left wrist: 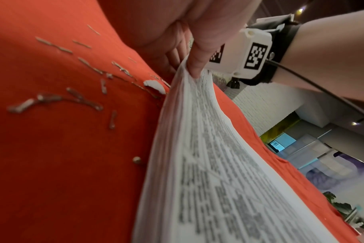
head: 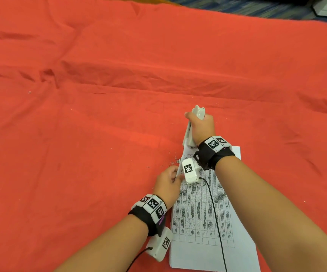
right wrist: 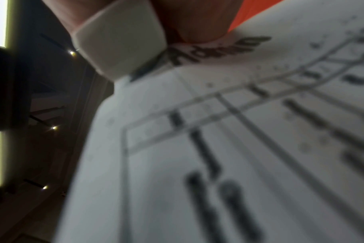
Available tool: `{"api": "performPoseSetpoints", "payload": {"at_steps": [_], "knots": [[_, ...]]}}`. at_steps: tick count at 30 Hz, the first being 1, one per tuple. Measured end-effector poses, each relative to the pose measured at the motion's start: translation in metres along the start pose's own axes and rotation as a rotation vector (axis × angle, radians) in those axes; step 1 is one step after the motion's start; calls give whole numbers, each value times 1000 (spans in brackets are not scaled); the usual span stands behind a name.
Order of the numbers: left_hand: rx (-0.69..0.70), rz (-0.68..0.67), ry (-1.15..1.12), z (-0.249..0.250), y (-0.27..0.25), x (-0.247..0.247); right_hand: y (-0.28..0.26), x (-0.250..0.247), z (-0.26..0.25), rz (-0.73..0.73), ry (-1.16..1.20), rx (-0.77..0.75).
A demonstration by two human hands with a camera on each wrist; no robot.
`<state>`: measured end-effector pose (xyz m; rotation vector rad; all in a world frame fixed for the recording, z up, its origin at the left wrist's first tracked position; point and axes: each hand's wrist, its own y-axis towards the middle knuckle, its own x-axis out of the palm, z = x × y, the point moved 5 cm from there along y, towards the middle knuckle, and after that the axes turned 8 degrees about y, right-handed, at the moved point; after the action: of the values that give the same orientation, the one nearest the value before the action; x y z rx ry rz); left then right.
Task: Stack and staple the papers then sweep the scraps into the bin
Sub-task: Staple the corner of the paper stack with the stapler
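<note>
Papers [head: 202, 213] beside staples [left wrist: 52, 98] (loose)

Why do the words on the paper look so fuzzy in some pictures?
In the right wrist view the papers sit very close to the camera, so the print is badly out of focus. The left wrist view blurs the near print while the staples look sharper. The head view shows the table lines clearly, though bent at the edges by the wide lens.
</note>
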<state>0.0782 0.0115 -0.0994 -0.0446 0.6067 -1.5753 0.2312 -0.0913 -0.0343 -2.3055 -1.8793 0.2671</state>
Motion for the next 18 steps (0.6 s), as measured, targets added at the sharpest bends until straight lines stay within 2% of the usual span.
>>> {"api": "performPoseSetpoints", "payload": {"at_steps": [3, 7, 12, 15, 18], "knots": [[-55, -30, -35, -4, -17, 2, -2, 0, -2, -11, 6, 8], [-157, -144, -17, -27, -56, 18, -8, -3, -10, -24, 51, -4], [-163, -82, 11, -29, -77, 25, -6, -17, -24, -95, 118, 74], [-188, -37, -26, -18, -79, 15, 2, -44, -44, 4, 238, 93], [-223, -13, -18, -10, -77, -11, 9, -102, -58, 175, 333, 52]]}}
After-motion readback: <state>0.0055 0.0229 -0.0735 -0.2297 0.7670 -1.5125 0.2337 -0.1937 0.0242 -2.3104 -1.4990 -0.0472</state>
